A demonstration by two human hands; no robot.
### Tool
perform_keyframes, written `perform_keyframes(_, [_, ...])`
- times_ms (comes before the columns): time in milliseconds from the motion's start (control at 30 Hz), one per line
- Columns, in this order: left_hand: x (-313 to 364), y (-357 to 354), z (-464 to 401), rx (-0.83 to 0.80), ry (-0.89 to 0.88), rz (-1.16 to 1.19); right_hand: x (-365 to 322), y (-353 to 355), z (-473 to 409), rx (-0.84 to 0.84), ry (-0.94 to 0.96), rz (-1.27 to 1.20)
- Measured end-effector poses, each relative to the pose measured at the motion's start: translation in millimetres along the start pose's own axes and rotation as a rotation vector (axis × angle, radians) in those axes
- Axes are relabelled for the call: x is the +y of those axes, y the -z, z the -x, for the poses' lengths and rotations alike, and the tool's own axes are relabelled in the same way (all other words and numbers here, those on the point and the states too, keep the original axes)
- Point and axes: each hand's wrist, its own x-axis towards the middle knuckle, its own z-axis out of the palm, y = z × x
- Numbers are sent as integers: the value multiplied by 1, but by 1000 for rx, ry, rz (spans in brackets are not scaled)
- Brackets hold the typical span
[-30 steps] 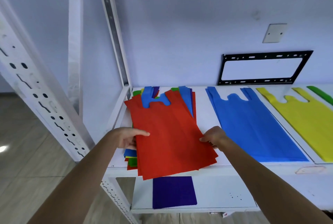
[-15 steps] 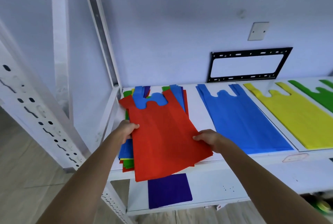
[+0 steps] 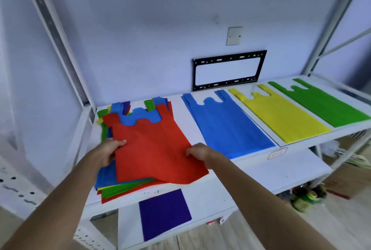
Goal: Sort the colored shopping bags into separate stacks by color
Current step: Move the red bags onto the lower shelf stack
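White shelf (image 3: 200,195) runs L-to-R across the shot. Sorted stacks lie on its R half: blue stack (image 3: 226,121), then yellow stack (image 3: 281,115), then green stack (image 3: 323,103), all w/ handles pointing to the wall. A purple bag (image 3: 163,211) sits on the lower shelf. Mixed pile (image 3: 120,183) sits at the L end. On top of it is the red bag (image 3: 154,149), long axis front-to-back, handles away, twisted a bit vs the pile. Both hands on it. Left hand (image 3: 108,149) pinches its L edge, thumb on top, fingers tucked under. Right hand (image 3: 198,153) grips the R edge, fingers curled round it. No red stack in view. Blue stack lies just R of the right hand, so that hand looks nearer any free spot, prob the gap between the pile and blue.
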Motion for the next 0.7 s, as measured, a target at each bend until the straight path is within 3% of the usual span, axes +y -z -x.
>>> perform_keyframes(167, [-3, -14, 23, 29, -56, -8, 18, 23, 6, -25, 60, 79])
perform_keyframes(333, [-24, -51, 61, 123, -117, 107, 50, 51, 33, -88, 158, -86])
perform_keyframes(533, [-89, -111, 128, 311, -170, 165, 135, 89, 77, -276, 190, -181])
perform_keyframes(700, [-168, -165, 190, 335, -60, 110, 223, 113, 101, -382, 116, -201])
